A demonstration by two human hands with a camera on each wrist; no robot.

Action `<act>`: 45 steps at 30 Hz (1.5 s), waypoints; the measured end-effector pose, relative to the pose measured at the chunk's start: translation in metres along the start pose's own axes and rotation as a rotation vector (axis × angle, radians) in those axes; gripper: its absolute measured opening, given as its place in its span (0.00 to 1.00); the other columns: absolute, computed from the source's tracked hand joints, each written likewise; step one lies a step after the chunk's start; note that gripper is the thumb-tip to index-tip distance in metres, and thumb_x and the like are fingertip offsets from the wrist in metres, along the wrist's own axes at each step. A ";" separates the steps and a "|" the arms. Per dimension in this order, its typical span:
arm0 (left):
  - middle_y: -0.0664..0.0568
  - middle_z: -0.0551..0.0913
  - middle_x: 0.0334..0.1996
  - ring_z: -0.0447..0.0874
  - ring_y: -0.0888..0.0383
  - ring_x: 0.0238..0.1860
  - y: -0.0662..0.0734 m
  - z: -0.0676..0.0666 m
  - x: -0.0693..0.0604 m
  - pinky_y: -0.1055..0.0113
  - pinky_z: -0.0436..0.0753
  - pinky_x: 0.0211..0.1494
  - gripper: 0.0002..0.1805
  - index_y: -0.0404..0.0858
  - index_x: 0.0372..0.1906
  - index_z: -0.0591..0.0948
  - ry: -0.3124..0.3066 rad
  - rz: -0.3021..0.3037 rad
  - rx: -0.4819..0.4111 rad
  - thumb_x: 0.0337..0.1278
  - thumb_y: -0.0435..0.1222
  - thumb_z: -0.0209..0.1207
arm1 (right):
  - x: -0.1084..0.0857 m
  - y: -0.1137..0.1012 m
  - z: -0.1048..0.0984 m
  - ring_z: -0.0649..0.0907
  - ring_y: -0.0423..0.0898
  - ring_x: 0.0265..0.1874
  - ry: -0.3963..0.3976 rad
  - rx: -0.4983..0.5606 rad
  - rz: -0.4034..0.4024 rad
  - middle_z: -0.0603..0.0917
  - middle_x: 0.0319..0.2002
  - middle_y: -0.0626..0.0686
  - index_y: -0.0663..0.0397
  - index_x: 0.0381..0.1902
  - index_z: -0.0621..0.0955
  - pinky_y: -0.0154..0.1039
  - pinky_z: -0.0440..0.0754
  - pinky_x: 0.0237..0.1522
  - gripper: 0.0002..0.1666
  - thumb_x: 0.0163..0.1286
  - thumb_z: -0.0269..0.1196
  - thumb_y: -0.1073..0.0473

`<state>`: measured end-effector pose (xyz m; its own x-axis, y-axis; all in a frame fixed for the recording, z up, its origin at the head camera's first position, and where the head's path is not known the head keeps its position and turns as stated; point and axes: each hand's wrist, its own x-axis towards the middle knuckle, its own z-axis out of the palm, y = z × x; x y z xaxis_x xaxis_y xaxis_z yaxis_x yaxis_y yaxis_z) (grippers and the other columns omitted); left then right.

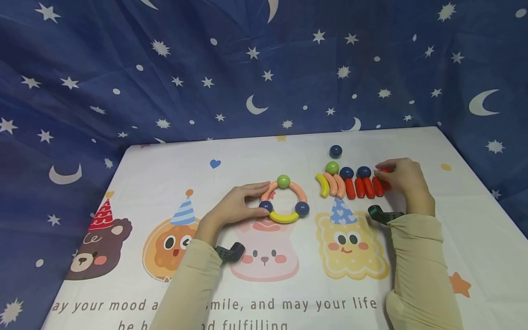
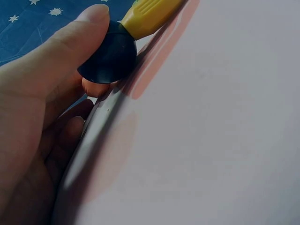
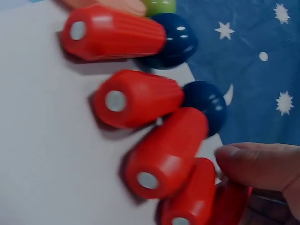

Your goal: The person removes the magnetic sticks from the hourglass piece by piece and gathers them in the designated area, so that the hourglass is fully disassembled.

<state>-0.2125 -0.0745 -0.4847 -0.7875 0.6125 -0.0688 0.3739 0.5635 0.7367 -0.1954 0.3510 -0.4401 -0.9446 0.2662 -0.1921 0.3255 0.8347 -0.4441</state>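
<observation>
A ring of magnetic building pieces lies on the table, joined from peach curved rods, a yellow curved rod, a green ball and two dark blue balls. My left hand holds the ring's left side, its thumb against a blue ball and its fingers by a peach rod. At the right end of a row of red rods, my right hand pinches a red rod, partly hidden by the fingers. Silver discs show on the rods' ends.
Left of the red rods lie a yellow curved rod and peach curved rods. Above the row sit a green ball and blue balls, with another blue ball farther back. A starry blue cloth hangs behind the table.
</observation>
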 end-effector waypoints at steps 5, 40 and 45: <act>0.70 0.65 0.68 0.58 0.61 0.72 -0.001 0.000 -0.001 0.56 0.61 0.73 0.43 0.61 0.67 0.67 0.007 -0.003 -0.005 0.40 0.60 0.68 | 0.000 0.003 -0.005 0.69 0.66 0.53 -0.092 -0.022 0.014 0.74 0.54 0.71 0.67 0.55 0.77 0.62 0.71 0.57 0.28 0.65 0.62 0.52; 0.73 0.64 0.67 0.57 0.64 0.72 0.000 0.001 0.002 0.57 0.60 0.73 0.43 0.61 0.67 0.67 0.002 -0.015 -0.009 0.40 0.61 0.67 | 0.008 -0.023 0.016 0.75 0.65 0.50 -0.148 -0.032 -0.090 0.74 0.54 0.71 0.63 0.59 0.71 0.62 0.74 0.56 0.31 0.59 0.63 0.59; 0.73 0.64 0.68 0.57 0.64 0.72 0.000 0.001 0.001 0.57 0.60 0.73 0.43 0.61 0.67 0.67 0.004 -0.022 -0.002 0.40 0.62 0.67 | 0.008 -0.024 0.016 0.74 0.65 0.50 -0.135 -0.027 -0.105 0.74 0.55 0.71 0.61 0.60 0.72 0.62 0.74 0.56 0.30 0.60 0.63 0.59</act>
<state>-0.2127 -0.0735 -0.4857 -0.7973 0.5979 -0.0826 0.3552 0.5754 0.7367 -0.2097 0.3256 -0.4455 -0.9587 0.1110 -0.2620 0.2220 0.8677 -0.4447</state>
